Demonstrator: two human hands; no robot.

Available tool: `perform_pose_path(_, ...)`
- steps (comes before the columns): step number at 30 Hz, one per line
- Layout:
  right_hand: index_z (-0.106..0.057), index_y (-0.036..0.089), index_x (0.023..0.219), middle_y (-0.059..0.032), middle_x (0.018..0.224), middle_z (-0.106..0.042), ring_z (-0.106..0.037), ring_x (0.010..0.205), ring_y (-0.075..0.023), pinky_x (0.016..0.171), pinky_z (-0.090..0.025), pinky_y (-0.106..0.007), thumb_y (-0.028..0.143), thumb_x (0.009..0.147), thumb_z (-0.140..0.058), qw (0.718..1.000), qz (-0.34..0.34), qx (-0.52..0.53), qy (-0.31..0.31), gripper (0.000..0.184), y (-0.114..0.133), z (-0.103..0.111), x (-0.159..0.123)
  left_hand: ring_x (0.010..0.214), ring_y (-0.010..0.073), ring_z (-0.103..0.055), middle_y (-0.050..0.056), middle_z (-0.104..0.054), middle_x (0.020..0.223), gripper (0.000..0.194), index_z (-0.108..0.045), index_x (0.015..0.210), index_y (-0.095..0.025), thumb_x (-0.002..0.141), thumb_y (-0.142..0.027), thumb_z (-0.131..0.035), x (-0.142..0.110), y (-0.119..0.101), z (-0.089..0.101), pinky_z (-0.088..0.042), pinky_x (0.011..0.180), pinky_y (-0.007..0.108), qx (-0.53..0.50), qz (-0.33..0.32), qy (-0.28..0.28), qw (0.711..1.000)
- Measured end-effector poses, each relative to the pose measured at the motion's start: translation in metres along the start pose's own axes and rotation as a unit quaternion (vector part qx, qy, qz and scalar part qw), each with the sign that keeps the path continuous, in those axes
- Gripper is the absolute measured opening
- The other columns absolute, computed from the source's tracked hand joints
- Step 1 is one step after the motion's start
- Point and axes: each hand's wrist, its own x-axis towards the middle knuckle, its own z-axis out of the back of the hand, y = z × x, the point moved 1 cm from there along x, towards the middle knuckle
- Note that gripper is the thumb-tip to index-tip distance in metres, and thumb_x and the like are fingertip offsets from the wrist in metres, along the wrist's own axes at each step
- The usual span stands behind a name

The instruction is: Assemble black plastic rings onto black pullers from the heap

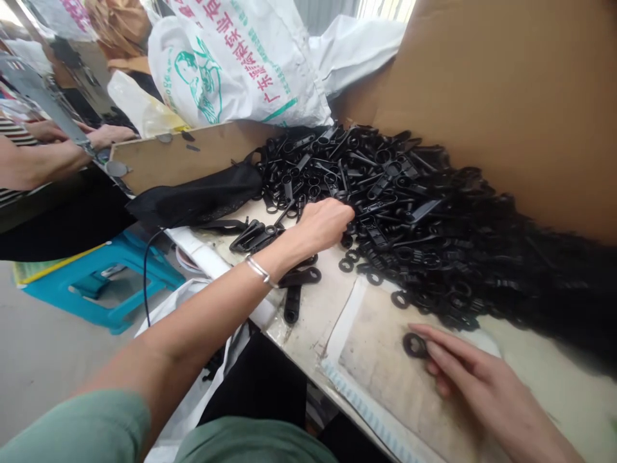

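My right hand (470, 366) pinches a black plastic part with a ring end (415, 345) between thumb and fingers, over the mat (380, 334) on the table. At the near edge of a big heap of black plastic parts (385, 186) is my left hand (325, 222), its fingers curled shut and a silver bangle on the wrist. Whatever those fingers hold is hidden. Several longer black parts (292, 303) lie on the table beneath and beside my left forearm. Small black rings are scattered along the front of the heap.
Brown cardboard (506, 96) rises behind the heap at right. White printed sacks (241, 58) stand at the back. A black cloth bag (197, 193) lies left of the heap by a wooden board (193, 151). A blue stool (106, 276) and another person's arms (62, 154) are at left.
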Motion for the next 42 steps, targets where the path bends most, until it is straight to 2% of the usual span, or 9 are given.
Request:
perform_pose_path(3, -0.075, 0.023, 0.122, -0.0052, 0.076, -0.074, -0.066, 0.052, -0.0195, 0.054, -0.059, -0.030, 0.064, 0.088, -0.055, 0.999, -0.020, -0.045, 0.000, 0.057, -0.027, 0.006, -0.003, 0.103, 0.0256, -0.063, 0.011, -0.069, 0.107, 0.030, -0.071, 0.105, -0.015, 0.092, -0.007, -0.046, 0.025, -0.018, -0.008, -0.047, 0.071, 0.032, 0.006, -0.065, -0.001, 0.998)
perform_pose_path(7, -0.077, 0.029, 0.115, -0.0059, 0.118, -0.074, -0.075, 0.090, -0.0259, 0.068, -0.064, -0.033, 0.063, 0.090, -0.052, 0.993, 0.034, -0.097, -0.053, 0.049, -0.022, 0.004, -0.013, 0.113, 0.0246, -0.058, 0.011, -0.065, 0.116, 0.034, -0.069, 0.112, -0.016, 0.092, -0.002, -0.045, 0.041, -0.042, -0.021, -0.045, 0.083, 0.034, 0.016, -0.148, 0.013, 0.989)
perform_pose_path(10, -0.077, 0.029, 0.109, -0.0043, 0.120, -0.072, -0.071, 0.104, -0.0291, 0.073, -0.063, -0.035, 0.060, 0.091, -0.048, 0.965, 0.111, -0.201, -0.128, 0.046, -0.006, -0.009, -0.020, 0.111, 0.0235, -0.057, 0.011, -0.065, 0.115, 0.028, -0.070, 0.107, -0.015, 0.092, -0.003, -0.049, 0.045, -0.049, -0.028, -0.044, 0.084, 0.033, 0.019, -0.179, 0.021, 0.983)
perform_pose_path(14, -0.074, 0.026, 0.112, -0.0050, 0.118, -0.071, -0.072, 0.099, -0.0254, 0.069, -0.061, -0.033, 0.050, 0.096, -0.043, 0.955, 0.144, -0.234, -0.115, 0.042, 0.001, -0.019, -0.021, 0.107, 0.0217, -0.058, 0.011, -0.064, 0.115, 0.019, -0.067, 0.108, -0.014, 0.092, -0.010, -0.059, 0.045, -0.038, -0.030, -0.043, 0.076, 0.030, 0.005, -0.178, -0.004, 0.984)
perform_pose_path(19, -0.076, 0.029, 0.104, -0.0005, 0.111, -0.074, -0.072, 0.073, -0.0201, 0.071, -0.061, -0.034, 0.058, 0.088, -0.054, 0.967, 0.115, -0.175, -0.147, 0.040, 0.001, -0.007, -0.021, 0.094, 0.0175, -0.062, 0.008, -0.064, 0.113, 0.023, -0.064, 0.106, -0.017, 0.098, -0.012, -0.043, 0.041, -0.019, -0.034, -0.044, 0.073, 0.028, -0.019, -0.147, -0.036, 0.988)
perform_pose_path(25, -0.078, 0.031, 0.101, 0.0005, 0.105, -0.076, -0.069, 0.071, -0.0204, 0.071, -0.060, -0.035, 0.061, 0.080, -0.059, 0.977, 0.063, -0.143, -0.147, 0.042, 0.002, -0.011, -0.024, 0.110, 0.0198, -0.062, 0.008, -0.065, 0.123, 0.040, -0.060, 0.123, -0.019, 0.089, 0.000, -0.049, 0.042, -0.024, -0.041, -0.047, 0.075, 0.027, -0.022, -0.142, -0.031, 0.989)
perform_pose_path(30, -0.080, 0.029, 0.099, -0.0032, 0.103, -0.076, -0.071, 0.072, -0.0225, 0.068, -0.061, -0.034, 0.063, 0.075, -0.064, 0.981, 0.032, -0.104, -0.162, 0.045, 0.001, -0.009, -0.031, 0.100, 0.0193, -0.064, 0.007, -0.069, 0.104, 0.033, -0.069, 0.096, -0.017, 0.086, 0.003, -0.045, 0.044, -0.034, -0.034, -0.044, 0.064, 0.027, -0.017, -0.139, -0.029, 0.990)
perform_pose_path(36, -0.082, 0.022, 0.096, -0.0053, 0.080, -0.076, -0.068, 0.058, -0.0203, 0.056, -0.062, -0.028, 0.057, 0.054, -0.081, 0.962, -0.085, 0.138, -0.220, 0.055, 0.024, -0.004, -0.037, 0.116, 0.0270, -0.056, 0.013, -0.065, 0.116, 0.035, -0.066, 0.104, -0.014, 0.089, 0.000, -0.037, 0.022, -0.049, -0.014, -0.048, 0.080, 0.035, -0.020, -0.085, -0.087, 0.992)
perform_pose_path(42, -0.084, 0.026, 0.089, -0.0033, 0.071, -0.075, -0.062, 0.050, -0.0153, 0.053, -0.060, -0.023, 0.048, 0.044, -0.088, 0.943, -0.116, 0.226, -0.214, 0.050, 0.047, -0.008, -0.037, 0.083, 0.0222, -0.067, 0.009, -0.072, 0.098, 0.024, -0.069, 0.098, -0.019, 0.088, -0.014, -0.048, 0.013, -0.050, -0.001, -0.049, 0.066, 0.031, -0.076, 0.005, 0.014, 0.997)
